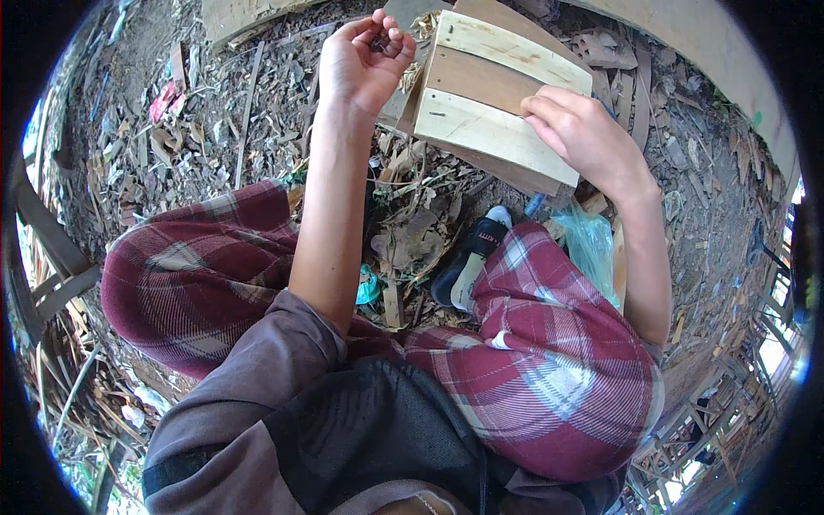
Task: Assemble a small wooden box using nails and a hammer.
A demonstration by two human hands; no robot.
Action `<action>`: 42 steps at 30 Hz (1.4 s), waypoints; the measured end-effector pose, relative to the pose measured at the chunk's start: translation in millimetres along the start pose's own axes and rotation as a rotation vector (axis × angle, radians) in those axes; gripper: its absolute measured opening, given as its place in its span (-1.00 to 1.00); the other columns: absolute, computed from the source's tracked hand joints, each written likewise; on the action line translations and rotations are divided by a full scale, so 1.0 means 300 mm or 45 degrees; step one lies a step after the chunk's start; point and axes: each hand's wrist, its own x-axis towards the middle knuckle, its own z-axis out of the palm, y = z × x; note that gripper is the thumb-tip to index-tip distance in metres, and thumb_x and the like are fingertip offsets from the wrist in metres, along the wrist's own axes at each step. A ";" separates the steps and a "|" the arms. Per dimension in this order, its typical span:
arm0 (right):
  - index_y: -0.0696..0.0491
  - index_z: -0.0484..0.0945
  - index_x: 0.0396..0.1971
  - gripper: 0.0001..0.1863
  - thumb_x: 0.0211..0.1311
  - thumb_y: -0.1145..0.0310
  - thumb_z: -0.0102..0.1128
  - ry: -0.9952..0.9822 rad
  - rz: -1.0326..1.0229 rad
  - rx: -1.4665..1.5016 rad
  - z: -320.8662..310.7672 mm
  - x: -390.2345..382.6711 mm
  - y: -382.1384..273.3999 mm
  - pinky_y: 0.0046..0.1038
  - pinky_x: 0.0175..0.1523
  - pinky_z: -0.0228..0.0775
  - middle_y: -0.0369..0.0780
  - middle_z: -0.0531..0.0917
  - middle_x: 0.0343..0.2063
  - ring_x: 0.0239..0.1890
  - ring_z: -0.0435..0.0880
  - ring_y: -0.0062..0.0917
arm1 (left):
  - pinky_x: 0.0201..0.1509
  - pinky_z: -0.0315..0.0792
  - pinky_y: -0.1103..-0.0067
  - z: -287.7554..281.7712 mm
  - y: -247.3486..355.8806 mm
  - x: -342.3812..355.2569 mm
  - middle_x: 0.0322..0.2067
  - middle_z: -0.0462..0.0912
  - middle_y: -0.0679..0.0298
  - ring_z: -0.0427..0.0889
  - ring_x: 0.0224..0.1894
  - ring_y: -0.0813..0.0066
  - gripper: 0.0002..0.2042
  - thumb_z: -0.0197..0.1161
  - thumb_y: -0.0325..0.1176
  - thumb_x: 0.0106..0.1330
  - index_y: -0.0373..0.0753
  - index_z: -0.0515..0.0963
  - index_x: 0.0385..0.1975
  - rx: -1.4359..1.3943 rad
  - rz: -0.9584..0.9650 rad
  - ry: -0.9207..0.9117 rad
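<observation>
Presently, the wooden box point(482, 79) sits at one o'clock. Just before twelve, the left hand point(356, 69) curls palm-up around small dark bits point(378, 41), too tiny to identify. At two o'clock, the right hand point(577, 130) touches the box's top with bent fingers; whether it pinches anything, I cannot tell.

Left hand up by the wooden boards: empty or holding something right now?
Holding something: small dark pieces show in the upturned left hand, within its curled fingers. They're too small to identify.
</observation>
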 end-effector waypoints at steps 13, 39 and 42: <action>0.17 0.62 -0.35 -0.90 0.10 0.55 0.24 0.672 0.269 0.617 -0.093 0.071 -0.140 -0.59 -0.35 0.51 -0.22 0.65 -0.43 -0.42 0.66 -0.58 | 0.32 0.26 0.24 0.257 -0.208 -0.217 0.03 0.34 -0.11 0.35 0.15 0.03 -0.62 -0.32 -0.31 0.45 -0.55 0.25 0.00 0.092 -0.069 -0.002; 0.25 0.56 -0.13 -0.79 0.24 0.61 0.14 0.784 0.763 0.994 0.070 -0.175 -0.056 -0.65 -0.29 0.49 -0.25 0.61 -0.40 -0.41 0.59 -0.69 | 0.32 0.23 0.50 -0.197 0.030 0.419 0.11 0.49 0.12 0.41 0.20 0.36 -0.65 -0.12 -0.34 0.46 -0.39 0.41 0.12 1.233 0.438 -0.236; 0.27 0.53 -0.09 -0.76 0.24 0.63 0.13 0.850 0.773 1.054 0.070 -0.195 -0.055 -0.65 -0.30 0.48 -0.24 0.61 -0.40 -0.43 0.58 -0.68 | 0.41 0.01 0.44 -0.189 0.033 0.403 0.16 0.44 0.09 0.27 0.30 0.31 -0.57 -0.26 -0.26 0.48 -0.36 0.32 0.20 1.248 0.364 -0.290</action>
